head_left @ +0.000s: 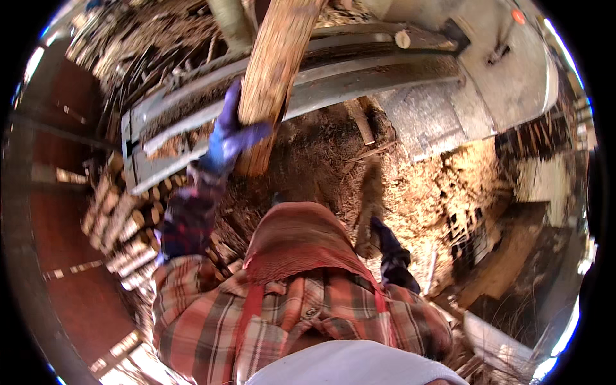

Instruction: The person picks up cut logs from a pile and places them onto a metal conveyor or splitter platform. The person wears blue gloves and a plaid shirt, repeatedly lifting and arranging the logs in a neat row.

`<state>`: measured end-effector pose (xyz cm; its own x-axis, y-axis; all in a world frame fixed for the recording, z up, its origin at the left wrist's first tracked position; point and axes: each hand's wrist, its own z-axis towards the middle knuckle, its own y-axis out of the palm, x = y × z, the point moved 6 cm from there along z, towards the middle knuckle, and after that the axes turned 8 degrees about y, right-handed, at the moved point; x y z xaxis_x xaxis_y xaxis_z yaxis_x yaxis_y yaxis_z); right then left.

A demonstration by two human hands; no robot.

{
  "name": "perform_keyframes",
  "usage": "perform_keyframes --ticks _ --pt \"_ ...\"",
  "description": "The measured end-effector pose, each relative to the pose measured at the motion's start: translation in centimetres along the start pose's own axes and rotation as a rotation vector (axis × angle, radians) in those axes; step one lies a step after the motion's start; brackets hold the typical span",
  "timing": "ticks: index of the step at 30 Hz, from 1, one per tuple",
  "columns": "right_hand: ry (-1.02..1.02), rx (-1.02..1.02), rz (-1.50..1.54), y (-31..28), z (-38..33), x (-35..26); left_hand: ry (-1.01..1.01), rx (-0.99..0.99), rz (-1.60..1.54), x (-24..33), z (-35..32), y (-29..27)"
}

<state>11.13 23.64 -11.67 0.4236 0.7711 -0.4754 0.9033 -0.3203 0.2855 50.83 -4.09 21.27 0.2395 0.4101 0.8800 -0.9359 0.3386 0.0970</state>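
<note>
My left hand [232, 136], in a purple-blue glove, grips the side of a thick split log [277, 61], with the thumb lying across its face. The log slants from the top edge down to the wood-chip ground, and a long grey metal trough lies behind it. My right hand [387, 245], in a dark glove, is low at my right side. It is pressed against a narrow brown piece of wood [369, 215] that points away from me; motion blurs it, and most of those fingers are hidden.
The grey metal trough [359, 83] runs across, with a small round log [402, 40] at its right end. Firewood [128, 221] is stacked at left. Pale chips [443, 186] cover the ground at right, beside a dark crate [471, 237]. Bark and sticks [147, 54] heap up behind.
</note>
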Motion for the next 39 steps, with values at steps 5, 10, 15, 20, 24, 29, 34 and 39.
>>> perform_keyframes --ticks 5,10,15,20,24,29,34,39 --pt "-0.248 0.34 0.417 -0.3 -4.0 2.1 0.456 -0.309 0.533 -7.4 19.8 1.3" --pt "-0.419 0.536 0.625 4.2 -6.7 3.5 0.168 -0.799 1.412 -24.6 24.8 3.6" --pt "-0.604 0.507 0.622 7.2 -6.2 -1.4 -0.2 -0.907 1.486 -32.2 26.1 3.8" --pt "-0.731 0.335 0.613 10.9 -6.4 -11.4 0.124 -0.701 0.635 -25.2 17.7 18.0" --pt "-0.756 0.222 -0.033 13.5 -1.1 -11.3 -0.786 -0.493 -0.511 -25.8 5.8 21.5" --pt "-0.731 -0.144 -0.33 17.9 -3.1 -13.3 -0.926 -0.31 -0.74 -17.7 0.4 16.1" --pt "-0.533 -0.208 0.301 18.4 0.0 -15.1 -0.68 -0.242 -0.277 -12.3 2.3 3.4" --pt "-0.49 -0.018 0.204 19.0 3.0 -12.2 -0.346 -0.156 -0.109 -4.2 10.7 -8.9"
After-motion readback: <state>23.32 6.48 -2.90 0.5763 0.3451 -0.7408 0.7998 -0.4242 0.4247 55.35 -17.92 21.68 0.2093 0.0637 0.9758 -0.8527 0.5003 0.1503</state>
